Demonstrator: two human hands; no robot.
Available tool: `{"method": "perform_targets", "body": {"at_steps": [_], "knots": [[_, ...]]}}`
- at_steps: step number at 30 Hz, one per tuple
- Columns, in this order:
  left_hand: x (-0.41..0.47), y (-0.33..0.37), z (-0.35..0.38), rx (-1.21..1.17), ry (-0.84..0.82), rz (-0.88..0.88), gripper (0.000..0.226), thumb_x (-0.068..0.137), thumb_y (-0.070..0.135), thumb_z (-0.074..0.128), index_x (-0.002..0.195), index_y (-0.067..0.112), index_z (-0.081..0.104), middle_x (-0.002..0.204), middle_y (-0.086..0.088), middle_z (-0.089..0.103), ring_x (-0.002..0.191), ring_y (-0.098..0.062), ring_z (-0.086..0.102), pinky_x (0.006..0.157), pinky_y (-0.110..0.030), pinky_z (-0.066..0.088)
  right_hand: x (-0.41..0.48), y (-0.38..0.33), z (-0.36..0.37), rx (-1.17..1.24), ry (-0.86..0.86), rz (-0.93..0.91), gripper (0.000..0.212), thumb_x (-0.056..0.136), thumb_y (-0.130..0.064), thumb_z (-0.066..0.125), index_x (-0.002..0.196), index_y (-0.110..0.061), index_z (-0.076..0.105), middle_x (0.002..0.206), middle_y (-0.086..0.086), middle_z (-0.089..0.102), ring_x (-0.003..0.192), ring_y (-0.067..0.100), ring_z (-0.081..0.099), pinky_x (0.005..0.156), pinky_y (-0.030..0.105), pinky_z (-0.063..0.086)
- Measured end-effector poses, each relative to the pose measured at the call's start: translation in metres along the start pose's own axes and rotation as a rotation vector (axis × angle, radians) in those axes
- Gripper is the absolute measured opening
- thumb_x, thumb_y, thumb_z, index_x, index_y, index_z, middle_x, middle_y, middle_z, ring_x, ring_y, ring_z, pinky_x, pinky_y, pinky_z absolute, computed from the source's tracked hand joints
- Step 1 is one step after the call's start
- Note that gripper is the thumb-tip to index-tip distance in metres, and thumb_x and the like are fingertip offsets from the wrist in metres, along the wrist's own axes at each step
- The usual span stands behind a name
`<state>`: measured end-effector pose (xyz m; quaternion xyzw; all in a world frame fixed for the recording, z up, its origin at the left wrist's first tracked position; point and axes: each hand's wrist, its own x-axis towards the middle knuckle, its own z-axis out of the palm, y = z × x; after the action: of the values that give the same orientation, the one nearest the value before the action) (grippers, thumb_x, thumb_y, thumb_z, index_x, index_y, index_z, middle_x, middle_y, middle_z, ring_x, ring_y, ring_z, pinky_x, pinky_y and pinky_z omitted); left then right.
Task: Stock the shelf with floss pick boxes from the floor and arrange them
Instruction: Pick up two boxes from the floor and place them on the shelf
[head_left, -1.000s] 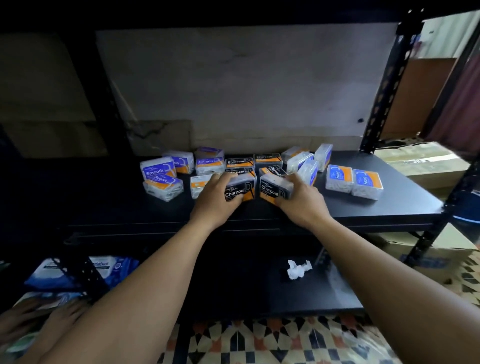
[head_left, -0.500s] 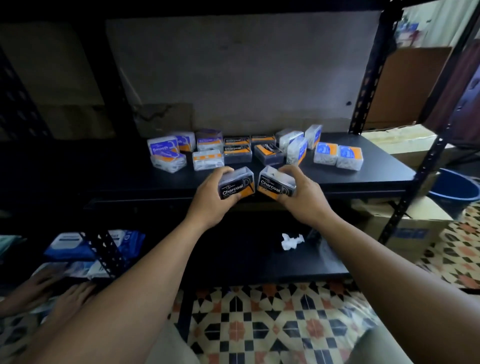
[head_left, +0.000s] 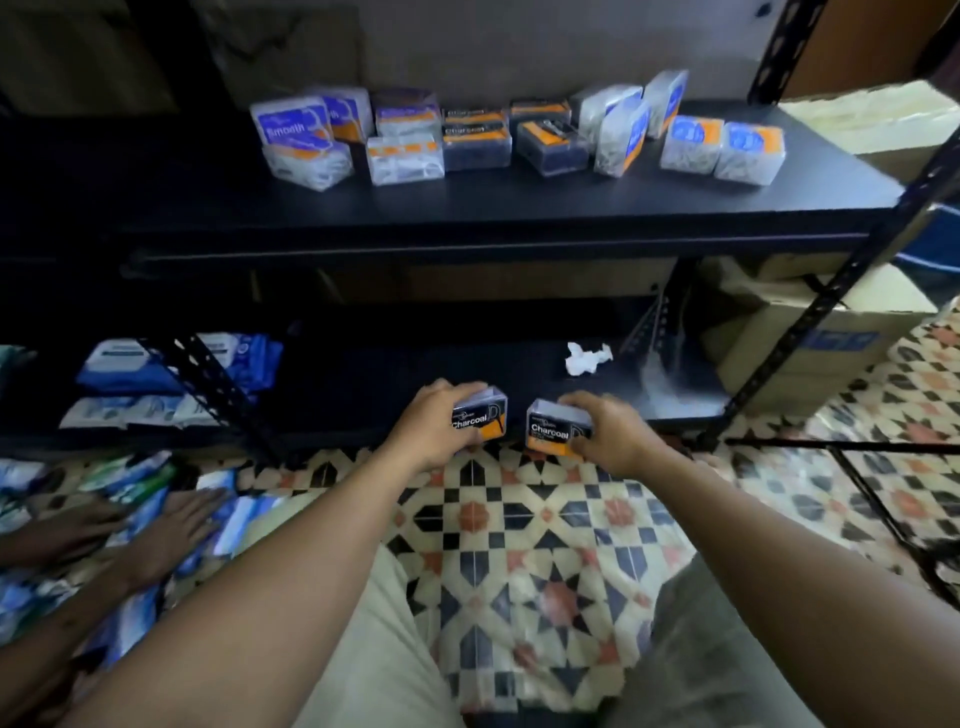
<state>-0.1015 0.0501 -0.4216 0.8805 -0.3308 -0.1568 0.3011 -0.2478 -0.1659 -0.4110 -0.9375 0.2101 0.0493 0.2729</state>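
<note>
Left hand grips one black-and-orange, clear-topped "Charcoal" floss pick box, right hand grips its twin box just beside it, both low at the black lower shelf board, seemingly above the patterned floor tiles.

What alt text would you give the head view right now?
The left hand grips one Charcoal box and the right hand another Charcoal box, side by side above the tiled floor, before the lower shelf. Other floss pick boxes sit clustered on the upper shelf.
</note>
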Motion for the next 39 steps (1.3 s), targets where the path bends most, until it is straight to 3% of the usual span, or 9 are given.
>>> {"method": "perform_targets", "body": {"at_steps": [4,8,12,14,17,20,25,30,39], "knots": [[0.004,-0.029,0.036,0.015,-0.125,-0.114,0.066,0.082,0.022,0.075,0.143,0.031,0.049,0.106,0.001,0.048,0.106,-0.021,0.052,0.089,-0.028,0.042,0.006,0.026,0.036,0.024,-0.132,0.066,0.057,0.082,-0.015,0.069,0.131,-0.036,0.049,0.116,0.005,0.061,0.097,0.023,0.06,0.084,0.036,0.051],[0.011,-0.046,0.062,0.006,-0.217,-0.192,0.063,0.081,0.021,0.076,0.139,0.028,0.052,0.124,-0.001,0.055,0.116,-0.021,0.053,0.096,-0.03,0.043,0.019,0.041,0.059,0.06,-0.219,0.122,0.051,0.085,-0.008,0.068,0.131,-0.029,0.056,0.116,-0.001,0.062,0.1,0.017,0.057,0.083,0.03,0.047],[0.021,-0.058,0.083,-0.074,-0.303,-0.22,0.047,0.079,0.012,0.077,0.124,0.021,0.063,0.111,0.008,0.061,0.104,-0.013,0.061,0.078,-0.017,0.039,0.034,0.052,0.076,0.112,-0.322,0.139,0.053,0.086,-0.009,0.067,0.134,-0.027,0.057,0.122,0.004,0.064,0.107,0.022,0.061,0.091,0.034,0.051],[0.026,-0.066,0.089,-0.057,-0.354,-0.249,0.054,0.081,0.021,0.078,0.131,0.019,0.059,0.125,0.004,0.061,0.116,-0.018,0.06,0.083,-0.017,0.038,0.038,0.059,0.081,0.106,-0.399,0.148,0.057,0.091,-0.02,0.066,0.143,-0.032,0.046,0.134,0.004,0.058,0.115,0.022,0.057,0.098,0.034,0.047],[0.031,-0.078,0.092,0.032,-0.431,-0.325,0.077,0.085,0.037,0.072,0.152,0.024,0.035,0.152,-0.003,0.039,0.137,-0.025,0.042,0.102,-0.027,0.037,0.042,0.066,0.082,0.095,-0.438,0.155,0.071,0.094,-0.032,0.063,0.154,-0.035,0.024,0.155,0.006,0.035,0.127,0.026,0.051,0.105,0.032,0.04],[0.033,-0.086,0.09,0.129,-0.41,-0.352,0.076,0.087,0.045,0.067,0.152,0.033,0.031,0.156,-0.006,0.034,0.141,-0.027,0.032,0.111,-0.039,0.035,0.046,0.066,0.078,0.084,-0.397,0.164,0.071,0.095,-0.028,0.062,0.155,-0.033,0.022,0.157,0.008,0.032,0.126,0.027,0.052,0.102,0.029,0.039],[0.04,-0.062,0.071,0.17,-0.365,-0.286,0.064,0.091,0.046,0.06,0.149,0.03,0.037,0.154,-0.005,0.035,0.141,-0.026,0.031,0.111,-0.04,0.035,0.052,0.047,0.06,0.018,-0.326,0.151,0.054,0.097,-0.031,0.058,0.148,-0.026,0.04,0.146,0.006,0.05,0.129,0.026,0.049,0.102,0.031,0.04],[0.05,-0.01,0.037,0.231,-0.31,-0.148,0.061,0.089,0.049,0.06,0.145,0.03,0.044,0.141,0.0,0.052,0.128,-0.022,0.047,0.099,-0.034,0.044,0.05,0.021,0.024,-0.005,-0.221,0.092,0.045,0.092,-0.041,0.06,0.134,-0.026,0.055,0.124,0.002,0.066,0.109,0.023,0.061,0.09,0.035,0.051],[0.039,0.097,-0.059,0.311,-0.052,0.095,0.057,0.085,0.059,0.062,0.136,0.035,0.053,0.127,0.004,0.06,0.11,-0.017,0.059,0.093,-0.039,0.051,0.024,-0.032,-0.079,-0.036,0.121,-0.086,0.044,0.088,-0.054,0.061,0.128,-0.036,0.057,0.111,-0.01,0.065,0.098,0.015,0.062,0.087,0.036,0.052]]}}
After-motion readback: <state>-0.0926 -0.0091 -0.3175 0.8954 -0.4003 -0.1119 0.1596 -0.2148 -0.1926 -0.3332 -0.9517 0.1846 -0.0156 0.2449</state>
